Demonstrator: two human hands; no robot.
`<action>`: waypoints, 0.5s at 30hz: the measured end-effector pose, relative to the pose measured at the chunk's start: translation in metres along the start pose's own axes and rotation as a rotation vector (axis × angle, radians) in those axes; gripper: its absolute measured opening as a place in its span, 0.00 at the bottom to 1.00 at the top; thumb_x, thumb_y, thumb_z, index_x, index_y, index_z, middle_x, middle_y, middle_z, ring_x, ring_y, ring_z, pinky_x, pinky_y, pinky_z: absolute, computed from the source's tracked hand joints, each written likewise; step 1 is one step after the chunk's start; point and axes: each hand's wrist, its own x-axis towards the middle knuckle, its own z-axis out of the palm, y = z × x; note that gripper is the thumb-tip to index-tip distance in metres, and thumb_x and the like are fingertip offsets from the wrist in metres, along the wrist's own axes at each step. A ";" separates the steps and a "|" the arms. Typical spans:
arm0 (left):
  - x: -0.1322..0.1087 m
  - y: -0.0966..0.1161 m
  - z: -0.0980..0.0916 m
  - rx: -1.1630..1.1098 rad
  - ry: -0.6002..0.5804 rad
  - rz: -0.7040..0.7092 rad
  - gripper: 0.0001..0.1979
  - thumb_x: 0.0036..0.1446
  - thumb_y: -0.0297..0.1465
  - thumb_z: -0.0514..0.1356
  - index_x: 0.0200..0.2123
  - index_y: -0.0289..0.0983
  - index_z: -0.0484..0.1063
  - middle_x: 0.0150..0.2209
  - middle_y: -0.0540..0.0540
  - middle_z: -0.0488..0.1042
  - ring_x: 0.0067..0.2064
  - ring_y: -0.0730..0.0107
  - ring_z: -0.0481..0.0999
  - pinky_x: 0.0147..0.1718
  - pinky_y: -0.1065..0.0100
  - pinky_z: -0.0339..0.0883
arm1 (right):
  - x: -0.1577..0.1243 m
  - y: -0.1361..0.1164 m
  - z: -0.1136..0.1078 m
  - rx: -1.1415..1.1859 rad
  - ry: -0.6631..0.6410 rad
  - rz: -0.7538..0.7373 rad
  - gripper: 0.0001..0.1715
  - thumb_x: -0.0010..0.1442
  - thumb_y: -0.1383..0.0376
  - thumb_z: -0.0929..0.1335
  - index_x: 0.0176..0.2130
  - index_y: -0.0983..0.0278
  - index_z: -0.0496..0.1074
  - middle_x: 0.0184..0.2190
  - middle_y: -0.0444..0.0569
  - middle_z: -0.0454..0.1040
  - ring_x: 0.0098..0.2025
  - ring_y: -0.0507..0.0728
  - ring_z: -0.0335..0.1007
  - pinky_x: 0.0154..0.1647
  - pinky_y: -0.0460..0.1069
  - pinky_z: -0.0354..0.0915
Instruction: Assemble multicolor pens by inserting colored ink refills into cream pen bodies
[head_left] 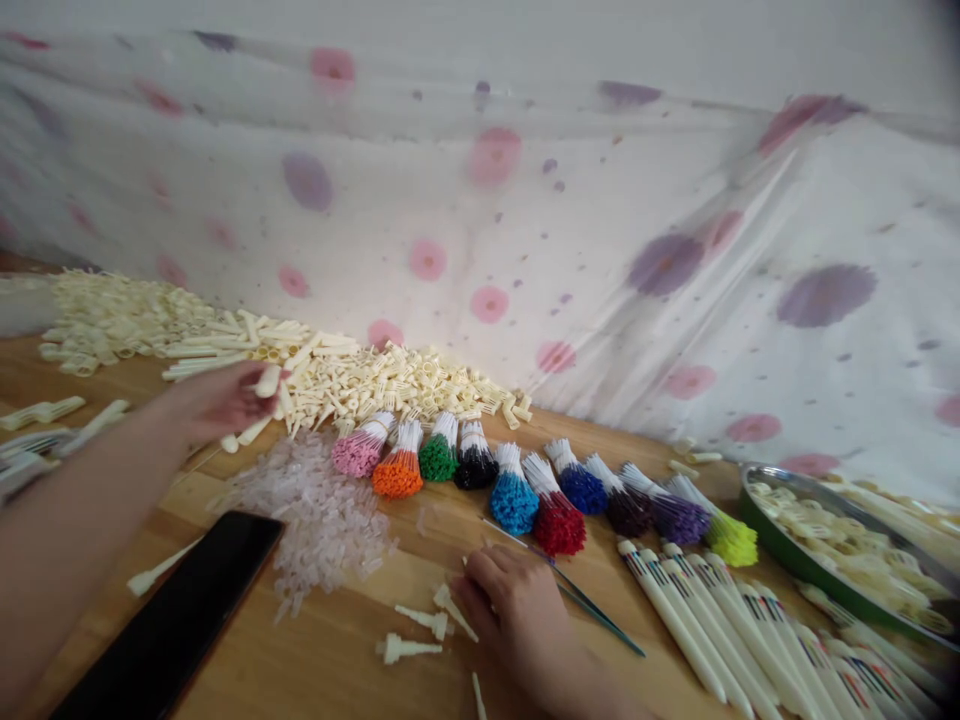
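My left hand [244, 398] is closed round a cream plastic tube [268, 380] beside the long pile of cream parts. My right hand [510, 600] rests low over the wooden table with its fingers curled; what it may hold is hidden. Left of it lie loose cream pieces [409, 648]. Dark tweezers [596, 610] lie just to its right. Behind it stand bundles of coloured pen refills, among them orange [397, 475], light blue [514, 500] and red [559, 525]. Small clear plastic pieces [322, 510] lie heaped between my hands.
A black phone [176, 615] lies at the front left. Assembled white multicolour pens [675, 625] are lined up at the front right, near a green-sided tray [802, 575] of cream parts. Flowered sheeting [427, 200] hangs behind the table. More cream tubes and rings [124, 315] lie at the back left.
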 end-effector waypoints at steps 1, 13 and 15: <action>-0.008 -0.006 0.005 -0.037 -0.062 -0.072 0.15 0.60 0.33 0.57 0.49 0.35 0.66 0.48 0.43 0.71 0.43 0.63 0.74 0.39 0.57 0.71 | 0.000 0.000 0.000 0.002 0.004 0.000 0.13 0.60 0.68 0.64 0.23 0.63 0.63 0.21 0.43 0.69 0.23 0.51 0.63 0.25 0.45 0.50; -0.112 -0.095 0.041 -0.125 -0.268 -0.258 0.07 0.54 0.36 0.62 0.32 0.38 0.73 0.18 0.57 0.62 0.19 0.81 0.61 0.14 0.84 0.55 | 0.004 -0.007 -0.008 0.119 -0.045 0.073 0.10 0.60 0.68 0.64 0.26 0.63 0.63 0.24 0.44 0.69 0.27 0.51 0.64 0.28 0.43 0.54; -0.111 -0.101 0.037 -0.075 -0.246 -0.165 0.12 0.48 0.42 0.64 0.32 0.41 0.72 0.19 0.58 0.62 0.21 0.79 0.63 0.18 0.83 0.59 | 0.003 -0.008 -0.005 0.103 -0.079 0.065 0.11 0.60 0.67 0.64 0.25 0.63 0.63 0.24 0.44 0.70 0.27 0.51 0.64 0.28 0.43 0.54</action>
